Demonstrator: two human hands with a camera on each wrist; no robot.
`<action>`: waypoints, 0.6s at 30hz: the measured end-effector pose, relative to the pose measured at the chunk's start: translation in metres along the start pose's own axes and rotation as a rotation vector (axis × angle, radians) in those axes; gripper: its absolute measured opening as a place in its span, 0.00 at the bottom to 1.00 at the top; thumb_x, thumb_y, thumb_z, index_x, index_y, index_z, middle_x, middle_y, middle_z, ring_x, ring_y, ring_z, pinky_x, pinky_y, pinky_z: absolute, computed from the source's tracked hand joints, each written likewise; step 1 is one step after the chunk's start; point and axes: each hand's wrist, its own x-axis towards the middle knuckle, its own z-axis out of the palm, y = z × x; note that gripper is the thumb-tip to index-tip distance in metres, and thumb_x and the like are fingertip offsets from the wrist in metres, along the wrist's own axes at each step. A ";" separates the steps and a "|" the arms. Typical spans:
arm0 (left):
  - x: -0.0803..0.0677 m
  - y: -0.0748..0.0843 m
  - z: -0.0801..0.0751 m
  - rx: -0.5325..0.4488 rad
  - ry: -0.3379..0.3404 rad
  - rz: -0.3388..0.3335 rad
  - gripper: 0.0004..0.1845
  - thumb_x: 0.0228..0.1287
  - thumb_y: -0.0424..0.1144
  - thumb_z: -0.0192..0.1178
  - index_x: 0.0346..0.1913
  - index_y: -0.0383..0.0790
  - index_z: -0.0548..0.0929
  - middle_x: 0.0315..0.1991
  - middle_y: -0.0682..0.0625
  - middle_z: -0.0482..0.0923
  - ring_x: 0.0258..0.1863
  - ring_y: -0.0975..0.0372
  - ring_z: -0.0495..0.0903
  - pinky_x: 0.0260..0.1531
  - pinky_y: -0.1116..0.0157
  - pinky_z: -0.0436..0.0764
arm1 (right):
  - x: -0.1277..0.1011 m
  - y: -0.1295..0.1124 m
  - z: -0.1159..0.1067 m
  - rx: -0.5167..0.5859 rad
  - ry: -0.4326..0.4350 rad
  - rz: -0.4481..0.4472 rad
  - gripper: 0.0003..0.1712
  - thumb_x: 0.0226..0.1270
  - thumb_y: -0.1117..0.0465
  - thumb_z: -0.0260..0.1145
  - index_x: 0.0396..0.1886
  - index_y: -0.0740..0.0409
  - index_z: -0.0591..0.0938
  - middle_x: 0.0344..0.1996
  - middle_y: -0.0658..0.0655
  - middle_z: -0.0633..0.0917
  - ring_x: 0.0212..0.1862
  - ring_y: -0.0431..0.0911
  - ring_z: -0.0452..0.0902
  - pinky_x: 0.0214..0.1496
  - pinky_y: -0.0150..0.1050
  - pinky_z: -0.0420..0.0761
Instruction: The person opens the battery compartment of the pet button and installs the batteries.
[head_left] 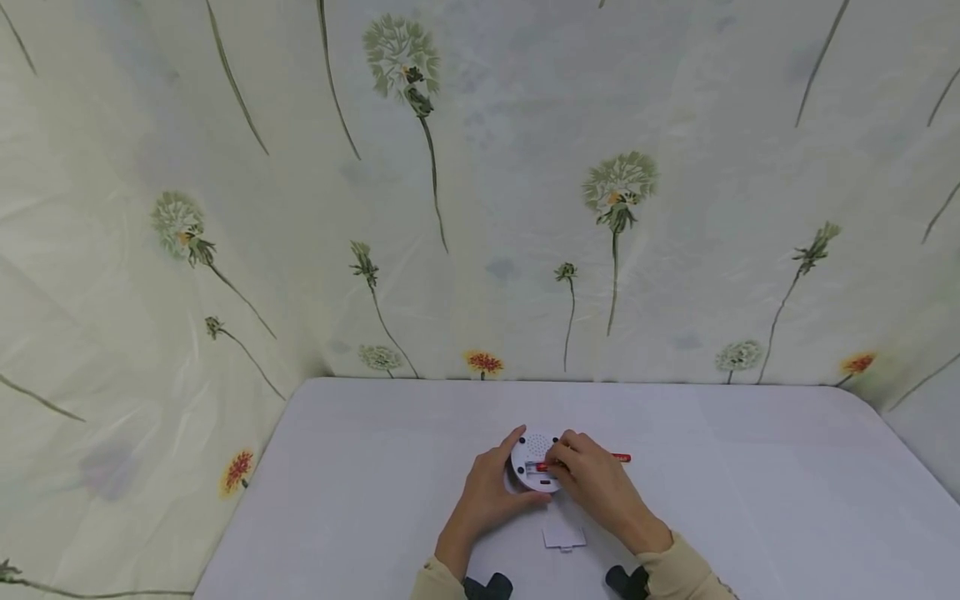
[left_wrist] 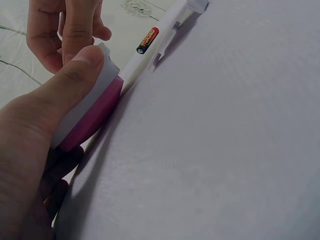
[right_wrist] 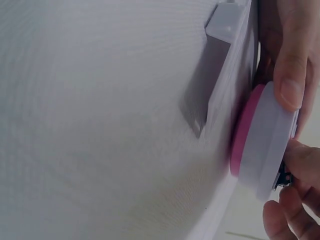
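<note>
one battery (head_left: 542, 467) in round device (head_left: 534, 473)

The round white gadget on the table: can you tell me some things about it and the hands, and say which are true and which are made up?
1. The left hand grips the round white gadget with the pink rim. True.
2. The right hand is far from the gadget. False: its fingers are at the gadget's open slot.
3. A red battery lies on the table beside the gadget. True.
4. The small white cover is fitted on the gadget. False: it lies loose on the white table, nearer the person.
</note>
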 end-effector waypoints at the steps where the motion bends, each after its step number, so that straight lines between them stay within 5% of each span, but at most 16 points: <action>1: 0.000 0.000 0.000 -0.003 0.000 0.001 0.53 0.42 0.66 0.69 0.72 0.59 0.57 0.60 0.50 0.75 0.57 0.58 0.74 0.56 0.53 0.71 | 0.000 0.000 0.000 0.001 0.001 0.001 0.09 0.51 0.63 0.74 0.29 0.46 0.83 0.29 0.40 0.76 0.33 0.33 0.69 0.35 0.28 0.76; 18: 0.003 -0.008 0.007 -0.026 0.001 -0.003 0.52 0.42 0.68 0.67 0.72 0.62 0.56 0.65 0.54 0.70 0.61 0.58 0.72 0.59 0.51 0.70 | 0.003 -0.001 0.004 0.005 0.061 -0.027 0.10 0.46 0.63 0.77 0.27 0.45 0.84 0.27 0.39 0.78 0.33 0.32 0.71 0.35 0.30 0.78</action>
